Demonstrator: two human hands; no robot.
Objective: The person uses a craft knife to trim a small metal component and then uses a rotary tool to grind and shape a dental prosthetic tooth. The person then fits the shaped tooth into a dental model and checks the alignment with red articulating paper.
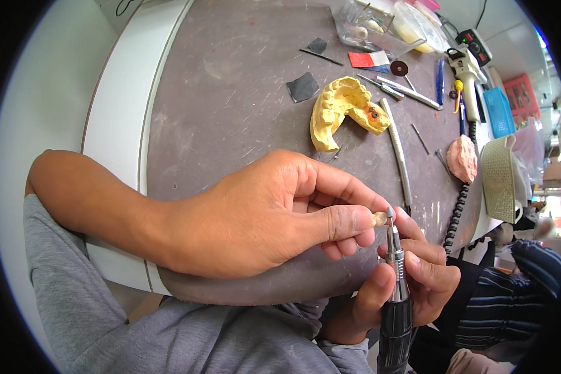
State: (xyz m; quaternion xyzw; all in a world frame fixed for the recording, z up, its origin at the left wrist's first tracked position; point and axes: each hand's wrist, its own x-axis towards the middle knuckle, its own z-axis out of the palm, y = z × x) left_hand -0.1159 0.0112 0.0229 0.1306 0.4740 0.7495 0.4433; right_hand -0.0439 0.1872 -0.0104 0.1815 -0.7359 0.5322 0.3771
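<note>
My left hand (274, 215) reaches across the bench with thumb and fingertips pinching a small cream dental crown (379, 219). In my right hand (427, 274) is a black and silver rotary handpiece (397, 311), held like a pen and pointing away from me. Its greenish-grey conical polishing tip (389, 212) is at the crown's right side; whether it touches or spins I cannot tell. Fingers of both hands meet behind the tip. Beyond them stands a yellow plaster dental arch model (336, 112) with a dark reddish-brown spot on its right end.
Right of the model lie a metal rod-shaped tool (396, 153), slim instruments (408, 92) and a cutting disc (399, 68). A clear plastic box (371, 31) stands at the back. A coiled cord (458, 218) runs past a pink cast (462, 159) and basket (500, 177). Another person's striped sleeve (511, 299) is at right.
</note>
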